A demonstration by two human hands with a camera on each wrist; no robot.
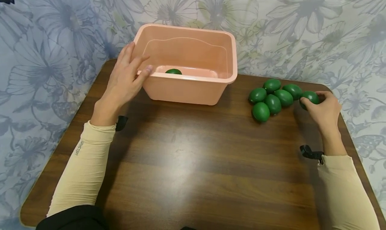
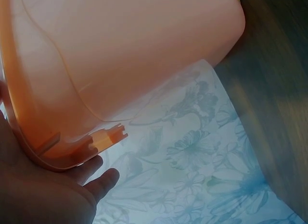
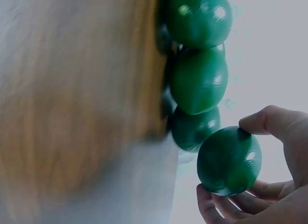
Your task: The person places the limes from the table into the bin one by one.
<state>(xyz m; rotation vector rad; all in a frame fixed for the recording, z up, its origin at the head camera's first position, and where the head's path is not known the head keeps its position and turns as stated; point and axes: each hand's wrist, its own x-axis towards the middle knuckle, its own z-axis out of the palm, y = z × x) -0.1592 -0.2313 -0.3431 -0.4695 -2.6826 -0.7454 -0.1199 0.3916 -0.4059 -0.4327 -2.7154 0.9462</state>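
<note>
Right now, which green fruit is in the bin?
The lone green fruit partly hidden by the near wall of the pink bin; the others are clustered on the table or pinched in your right hand.

head-view glare whitens the brown wood-grain desk point(image 1: 178, 163) toward six o'clock; the left wrist view is dim; the right wrist view blurs the desk beside glinting, green, oval fruits point(image 3: 198, 80).

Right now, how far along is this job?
Looks done: one glossy green oval fruit inside the pink plastic bin, which the left hand touches. In hand: the right hand pinches another green fruit. Apparently left: six green fruits on the brown wooden table.
</note>
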